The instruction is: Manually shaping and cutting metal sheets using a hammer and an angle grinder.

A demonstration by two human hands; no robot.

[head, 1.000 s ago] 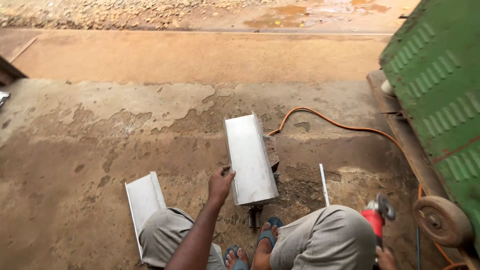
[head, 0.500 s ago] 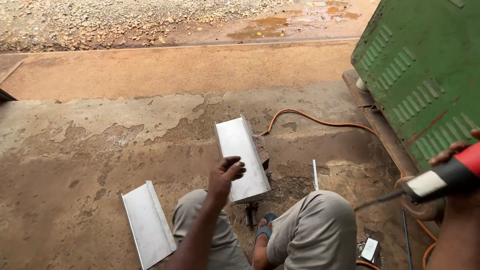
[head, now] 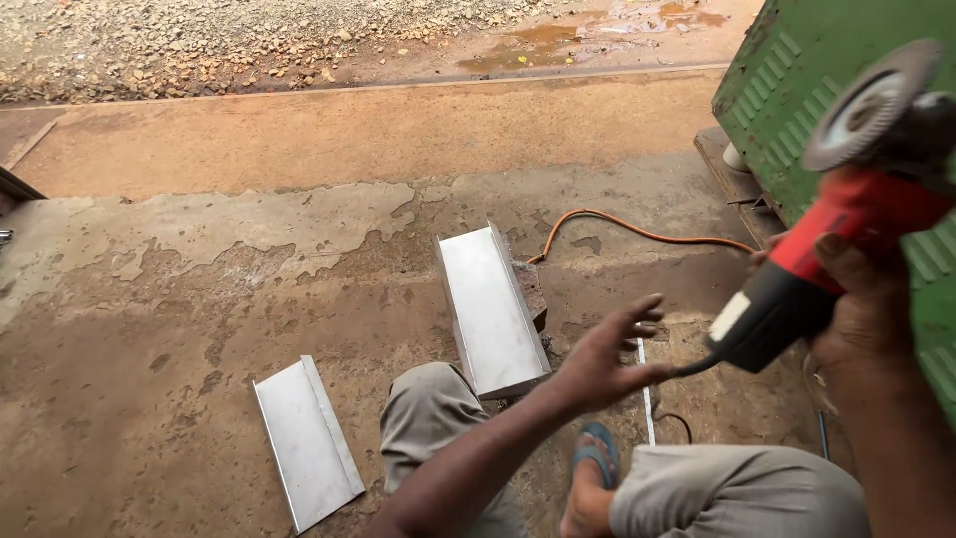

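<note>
My right hand [head: 864, 299] grips a red and black angle grinder [head: 836, 229], raised at the right with its disc [head: 868, 104] up near the green machine. My left hand [head: 607, 354] hovers open, fingers spread, just left of the grinder's tail and its cord. Between my knees a grey metal channel piece [head: 491, 307] rests tilted on a dark block [head: 531, 289]. A second grey metal piece [head: 306, 438] lies flat on the concrete floor at the lower left.
A green metal machine with louvres [head: 827, 90] stands at the right. An orange cable [head: 637, 231] curves across the floor toward it. A thin white rod [head: 645, 384] lies by my foot in a blue sandal [head: 600, 450]. Gravel and puddles lie beyond.
My right hand has lifted the grinder higher and nearer, disc now in view. My left hand has left the channel piece and moved right toward the grinder.
</note>
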